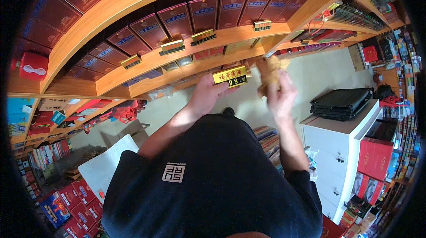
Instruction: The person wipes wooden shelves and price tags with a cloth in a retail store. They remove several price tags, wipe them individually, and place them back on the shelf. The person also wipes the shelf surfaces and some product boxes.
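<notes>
My left hand [203, 95] grips a gold and black price tag holder [230, 77], with the thumb across its lower front edge. The holder bears writing and digits. Just to its right, my right hand [282, 93] pinches a crumpled tan cloth [269, 71], which is slightly blurred. A small gap separates the cloth from the holder. Beyond both hands runs a wooden shelf [233, 36] with a row of dark red product boxes [202, 12]. Several similar price tag holders [203, 37] stand along that shelf's front edge.
A white cabinet [327, 138] with a stack of black plastic trays [341, 102] on top stands at the right. A white board or tabletop [108, 164] lies at the left, near stacked red cartons [81, 211]. A red plastic container [34, 66] sits on the upper left shelf.
</notes>
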Tool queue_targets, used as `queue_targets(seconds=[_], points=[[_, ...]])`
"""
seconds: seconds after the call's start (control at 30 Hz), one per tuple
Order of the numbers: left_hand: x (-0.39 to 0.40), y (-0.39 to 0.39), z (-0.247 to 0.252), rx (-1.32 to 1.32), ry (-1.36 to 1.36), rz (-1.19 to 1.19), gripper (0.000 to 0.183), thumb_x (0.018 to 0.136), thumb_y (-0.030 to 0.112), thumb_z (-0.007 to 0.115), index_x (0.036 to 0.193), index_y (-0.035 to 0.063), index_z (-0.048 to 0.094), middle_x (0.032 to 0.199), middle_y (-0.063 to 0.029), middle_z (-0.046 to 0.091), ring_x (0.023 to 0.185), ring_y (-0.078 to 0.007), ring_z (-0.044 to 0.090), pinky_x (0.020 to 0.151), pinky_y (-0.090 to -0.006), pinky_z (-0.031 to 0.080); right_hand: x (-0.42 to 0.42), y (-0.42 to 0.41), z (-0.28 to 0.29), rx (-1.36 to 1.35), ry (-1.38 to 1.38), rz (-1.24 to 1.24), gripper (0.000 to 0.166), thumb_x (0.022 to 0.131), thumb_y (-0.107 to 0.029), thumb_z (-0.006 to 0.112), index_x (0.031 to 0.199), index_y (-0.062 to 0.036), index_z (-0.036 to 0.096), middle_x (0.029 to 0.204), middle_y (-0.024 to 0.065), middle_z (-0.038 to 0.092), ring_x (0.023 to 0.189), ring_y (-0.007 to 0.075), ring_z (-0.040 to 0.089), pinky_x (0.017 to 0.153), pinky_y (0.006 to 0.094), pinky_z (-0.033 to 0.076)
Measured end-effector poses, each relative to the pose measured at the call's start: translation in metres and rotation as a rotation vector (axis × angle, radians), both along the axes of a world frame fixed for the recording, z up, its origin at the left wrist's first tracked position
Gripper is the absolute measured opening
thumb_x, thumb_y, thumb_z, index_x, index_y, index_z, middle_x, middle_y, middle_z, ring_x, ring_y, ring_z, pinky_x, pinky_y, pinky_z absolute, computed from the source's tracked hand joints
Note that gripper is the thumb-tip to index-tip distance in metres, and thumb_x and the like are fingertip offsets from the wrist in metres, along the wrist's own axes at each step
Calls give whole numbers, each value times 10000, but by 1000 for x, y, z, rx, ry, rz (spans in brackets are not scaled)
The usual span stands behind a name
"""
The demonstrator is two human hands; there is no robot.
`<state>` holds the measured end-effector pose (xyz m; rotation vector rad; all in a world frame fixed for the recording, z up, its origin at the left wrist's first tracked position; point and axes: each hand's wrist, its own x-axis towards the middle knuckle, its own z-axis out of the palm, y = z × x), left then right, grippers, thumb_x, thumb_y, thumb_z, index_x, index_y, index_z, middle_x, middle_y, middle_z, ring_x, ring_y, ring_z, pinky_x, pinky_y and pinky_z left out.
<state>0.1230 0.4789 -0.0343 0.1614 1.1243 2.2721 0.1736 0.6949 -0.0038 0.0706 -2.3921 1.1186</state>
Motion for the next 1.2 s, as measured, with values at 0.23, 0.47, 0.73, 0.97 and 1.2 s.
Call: queue_targets(seconds=[0.23,0.47,0.73,0.97,1.2], points=[[-2,-8,3,71,-31,-51,327,943,-12,492,1270,-8,508,1241,-107,586,1125,-202,595,989,-352,498,-12,-42,12,399,118,283,410,685,63,594,1066,-66,672,1188,152,642,1109,339,609,905,406,497],[-7,1,3,64,-95,22,324,945,-27,470,1267,-29,501,1242,-116,582,1126,-217,596,992,-389,496,-11,-26,-1,218,205,184,358,706,-1,632,1048,-88,687,1205,129,644,1165,314,592,992,438,452],[-1,-14,-9,71,-243,51,449,909,-70,467,1343,46,453,1294,-108,561,1188,-249,567,1022,-424,474,-1,-5,-48,329,102,92,431,688,44,557,1080,-73,690,1214,163,634,1192,352,572,1034,451,435],[-45,17,-59,-626,380,288,352,886,48,595,1215,-50,518,1205,-151,581,1062,-271,600,913,-335,468,21,-23,-82,0,-108,-7,380,770,33,535,1129,0,653,1115,220,651,1020,367,637,898,387,507],[-168,73,-93,-1045,560,497,353,805,128,674,1103,-37,584,1096,-231,592,1059,-396,575,898,-448,453,92,-1,-189,-507,-371,-228,232,898,-31,597,1114,35,653,964,67,704,889,106,620,806,273,501]])
